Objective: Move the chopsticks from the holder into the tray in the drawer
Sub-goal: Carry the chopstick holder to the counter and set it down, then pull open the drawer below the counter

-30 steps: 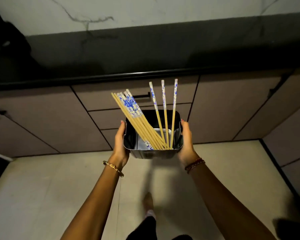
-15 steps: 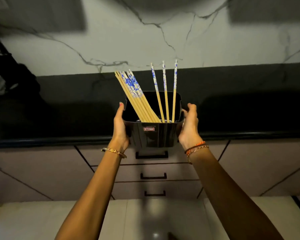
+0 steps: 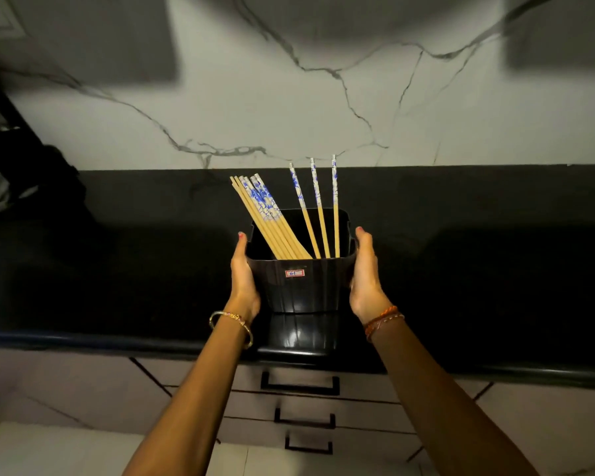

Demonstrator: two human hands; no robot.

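A black square holder stands on the black countertop, with a small red-and-white label on its near wall. Several wooden chopsticks with blue-and-white tops lean out of it, a bundle to the left and three apart on the right. My left hand presses the holder's left side and my right hand presses its right side. Below the counter's front edge are three shut drawers; the top drawer has a black handle. No tray is visible.
A white marble wall with dark veins rises behind the counter. A dark object sits at the far left of the counter. Pale cabinet fronts and floor show below.
Both hands have lifted the holder from low in front of the cabinets up onto the countertop. The view has tilted upward with it.
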